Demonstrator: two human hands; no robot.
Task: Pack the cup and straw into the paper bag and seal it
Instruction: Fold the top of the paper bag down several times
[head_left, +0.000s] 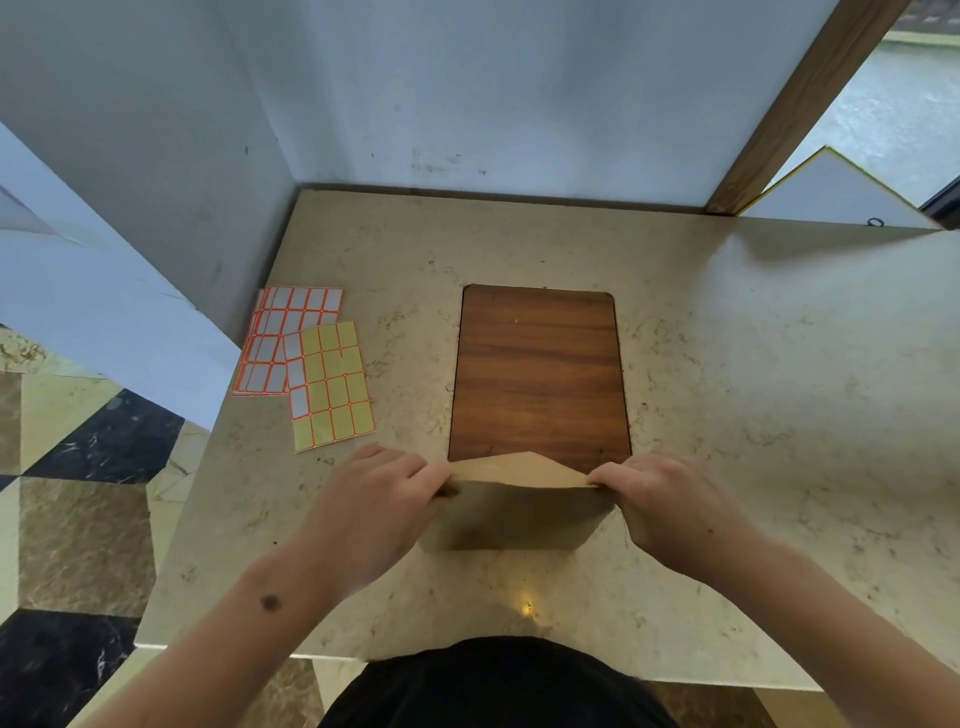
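Note:
A brown paper bag (514, 512) stands on the beige marble table (727, 389), just in front of a wooden inset panel (537, 374). Its top edge is bent over into a low peak. My left hand (374, 504) pinches the bag's top left corner and my right hand (670, 506) pinches the top right corner. No cup or straw is visible; the bag's inside is hidden from view.
Two sheets of stickers lie at the table's left: an orange-bordered white sheet (280, 338) and a yellow sheet (332, 384) overlapping it. White walls enclose the back and left. A wooden post (800, 109) rises at the back right.

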